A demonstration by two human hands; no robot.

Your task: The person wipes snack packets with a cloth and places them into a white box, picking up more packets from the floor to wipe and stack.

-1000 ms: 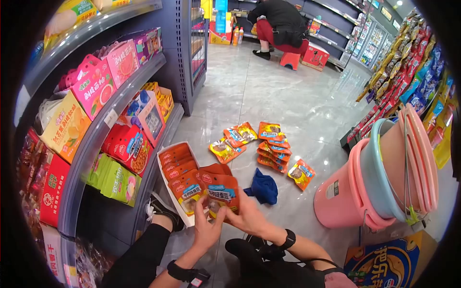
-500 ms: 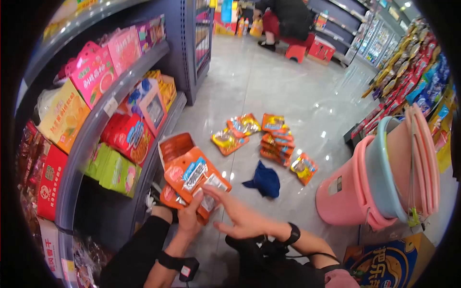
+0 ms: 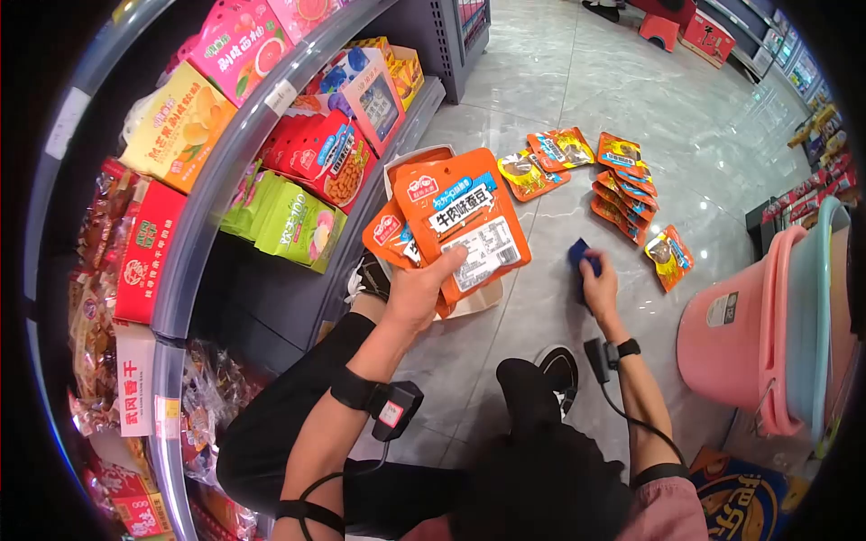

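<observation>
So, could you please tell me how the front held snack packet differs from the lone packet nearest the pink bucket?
The front held packet shows a white printed panel on mostly orange; the lone packet shows much yellow. The front held packet is raised in the left grip; the lone packet lies on the floor. Both have some orange.

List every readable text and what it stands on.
"牛肉味蚕豆": orange packet in the left hand.
"武冈香干": white shelf carton.
"西柚": pink grapefruit box.
Too small or blurred: other print, including white label, yellow box, red box, green pack, bucket sticker, floor packets.
</observation>
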